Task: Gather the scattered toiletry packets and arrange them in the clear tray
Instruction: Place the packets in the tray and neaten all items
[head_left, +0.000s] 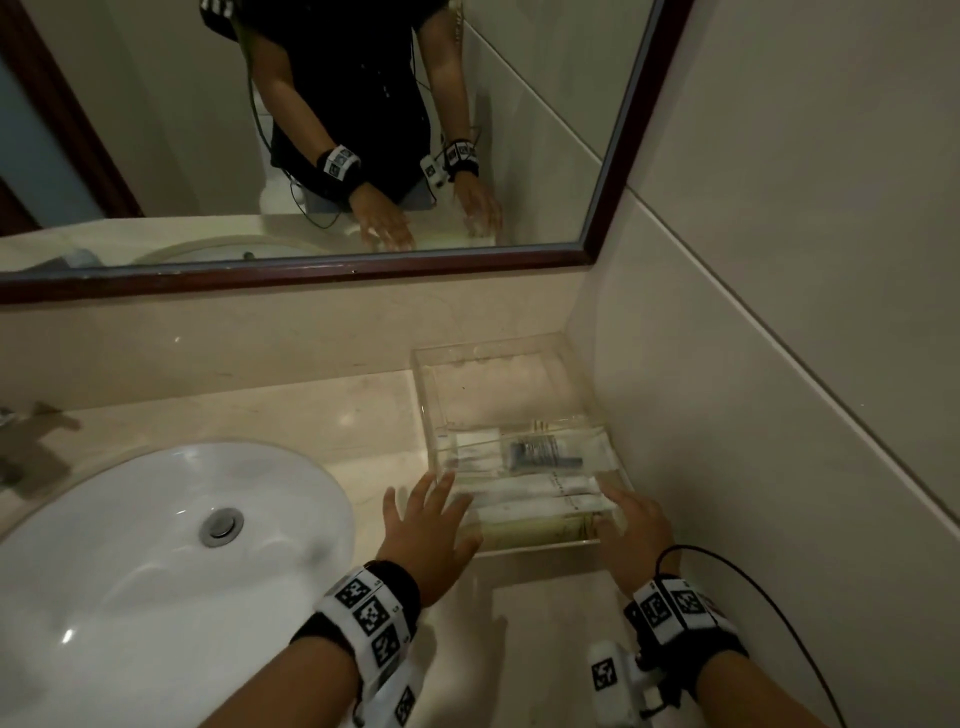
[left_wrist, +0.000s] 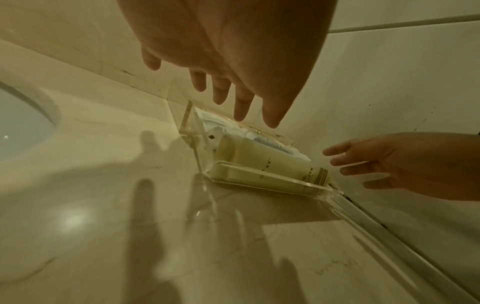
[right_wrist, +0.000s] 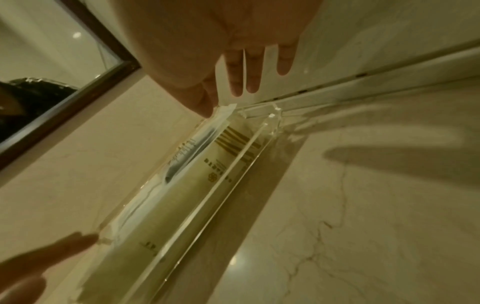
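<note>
The clear tray (head_left: 427, 415) stands on the counter in the corner against the right wall. Several packets lie side by side in its near half: a yellowish packet (head_left: 535, 527) at the front, white packets (head_left: 524, 491) behind it, and one with dark contents (head_left: 540, 452). My left hand (head_left: 426, 519) is spread with straight fingers at the tray's near left corner. At the near right corner is my right hand (head_left: 634, 519), also flat, holding nothing. The left wrist view shows the yellowish packet (left_wrist: 259, 160) behind the tray's front wall (left_wrist: 272, 179). My right thumb (right_wrist: 205, 102) is by a white packet's end (right_wrist: 226, 111).
A white sink (head_left: 156, 545) with a metal drain (head_left: 222, 525) fills the counter to the left, with a faucet (head_left: 21, 441) at the far left. A dark-framed mirror (head_left: 613, 197) hangs behind. The tiled wall (head_left: 779, 338) bounds the right side. Bare marble counter (head_left: 363, 415) lies between sink and tray.
</note>
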